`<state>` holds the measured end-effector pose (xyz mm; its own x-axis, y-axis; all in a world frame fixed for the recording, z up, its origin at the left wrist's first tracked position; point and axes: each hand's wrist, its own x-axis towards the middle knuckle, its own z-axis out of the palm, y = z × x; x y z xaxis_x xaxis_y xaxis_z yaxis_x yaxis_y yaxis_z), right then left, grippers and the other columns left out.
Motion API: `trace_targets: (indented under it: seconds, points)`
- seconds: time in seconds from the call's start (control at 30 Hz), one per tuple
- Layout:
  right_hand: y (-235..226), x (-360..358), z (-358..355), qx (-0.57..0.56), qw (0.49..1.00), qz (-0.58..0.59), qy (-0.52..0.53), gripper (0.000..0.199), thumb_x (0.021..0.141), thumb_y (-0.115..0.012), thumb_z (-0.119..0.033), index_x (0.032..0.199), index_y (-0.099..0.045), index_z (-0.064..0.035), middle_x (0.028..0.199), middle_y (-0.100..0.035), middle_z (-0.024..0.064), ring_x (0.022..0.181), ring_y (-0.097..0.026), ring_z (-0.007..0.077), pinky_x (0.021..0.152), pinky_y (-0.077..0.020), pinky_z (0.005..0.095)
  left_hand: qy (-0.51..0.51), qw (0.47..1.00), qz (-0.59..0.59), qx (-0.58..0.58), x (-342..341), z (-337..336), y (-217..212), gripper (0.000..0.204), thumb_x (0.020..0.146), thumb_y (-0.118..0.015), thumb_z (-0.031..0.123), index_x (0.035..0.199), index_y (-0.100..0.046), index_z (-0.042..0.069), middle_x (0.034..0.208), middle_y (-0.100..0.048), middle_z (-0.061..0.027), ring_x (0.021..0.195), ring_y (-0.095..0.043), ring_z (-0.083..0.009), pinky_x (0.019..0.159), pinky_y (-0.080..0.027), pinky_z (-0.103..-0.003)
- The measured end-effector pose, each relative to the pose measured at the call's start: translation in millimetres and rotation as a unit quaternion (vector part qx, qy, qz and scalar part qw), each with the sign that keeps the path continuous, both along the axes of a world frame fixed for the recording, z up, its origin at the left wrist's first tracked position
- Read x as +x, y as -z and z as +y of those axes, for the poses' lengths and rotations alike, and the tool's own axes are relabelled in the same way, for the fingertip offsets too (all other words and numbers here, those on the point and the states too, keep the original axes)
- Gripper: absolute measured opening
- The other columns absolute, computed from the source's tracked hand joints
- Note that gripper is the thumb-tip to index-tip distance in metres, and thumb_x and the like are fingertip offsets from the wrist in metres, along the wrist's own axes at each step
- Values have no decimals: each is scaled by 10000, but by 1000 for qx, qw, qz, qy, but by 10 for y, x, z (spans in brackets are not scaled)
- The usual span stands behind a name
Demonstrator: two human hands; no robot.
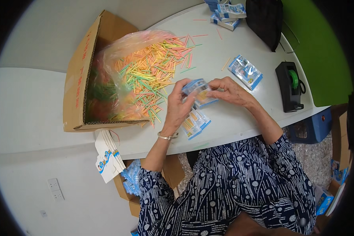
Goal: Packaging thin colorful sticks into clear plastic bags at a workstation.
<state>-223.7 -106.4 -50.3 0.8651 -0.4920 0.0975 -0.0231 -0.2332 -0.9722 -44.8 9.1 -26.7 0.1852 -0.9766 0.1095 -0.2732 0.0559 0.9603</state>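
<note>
My left hand [178,106], with a bracelet at its wrist, grips a small clear plastic packet [201,94] with blue print and something yellow showing in it. From the other side my right hand [231,93] pinches the packet's edge between thumb and fingers. Motion blurs the packet, so its opening cannot be made out. Just below it on the table lies a similar packet [196,125] with yellowish sticks inside. Left of my hands, a heap of short thin coloured sticks [155,65] in pink, yellow, orange and green spills from a clear plastic bag [124,45].
A cardboard box [75,86] lies on its side around the bag. Right of my hands are another packet [246,72] and a black tape dispenser [287,86]. Blue-white packs [226,19] and a black bag [266,21] stand at the back. White printed cards [108,157] hang at the near-left edge.
</note>
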Motion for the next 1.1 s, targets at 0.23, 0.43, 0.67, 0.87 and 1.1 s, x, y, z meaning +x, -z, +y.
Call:
trace_targets:
  seconds: [0.23, 0.43, 0.67, 0.87, 1.1]
  points:
    - [-32, -550, -306, -206, 909, -17, 361, 265, 811, -682, -171, 981, -623, 24, 996, -609, 116, 936, -559, 232, 784, -468, 310, -37, 982, -41, 182, 367, 741, -38, 464, 822, -635, 80, 1235, -445, -11, 1176, -532, -130, 1076, -517, -206, 890, -429, -327]
    - [394, -687, -449, -347, 811, 225, 414, 271, 756, -688, -165, 952, -626, 11, 1054, -551, 119, 990, -486, 306, 880, -378, 402, -52, 942, -322, 71, 289, 707, 55, 570, 778, -689, 195, 1267, -448, 29, 1330, -397, -221, 1238, -347, -381, 1029, -289, -437]
    - [529, -670, -554, -300, 838, 141, 435, 140, 769, -659, -87, 848, -625, 24, 996, -561, 116, 922, -520, 287, 837, -404, 398, -16, 940, -339, 42, 32, 304, -74, 548, 783, -690, 208, 1251, -464, 36, 1383, -335, -206, 1266, -309, -368, 1045, -248, -459]
    - [516, -654, -537, -429, 762, 139, 465, 104, 782, -632, -51, 845, -605, 28, 972, -570, 118, 908, -531, 288, 816, -415, 393, 7, 950, -312, -10, -154, -103, -33, 505, 789, -685, 218, 1225, -489, 56, 1365, -349, -196, 1251, -319, -361, 1028, -252, -467]
    - [686, -746, -683, -406, 780, 137, 455, 125, 785, -632, -60, 881, -564, -17, 954, -542, 107, 913, -517, 288, 795, -402, 411, 39, 943, -332, -6, -302, -233, 7, 486, 797, -675, 255, 1216, -505, 79, 1374, -357, -182, 1270, -310, -350, 1025, -262, -483]
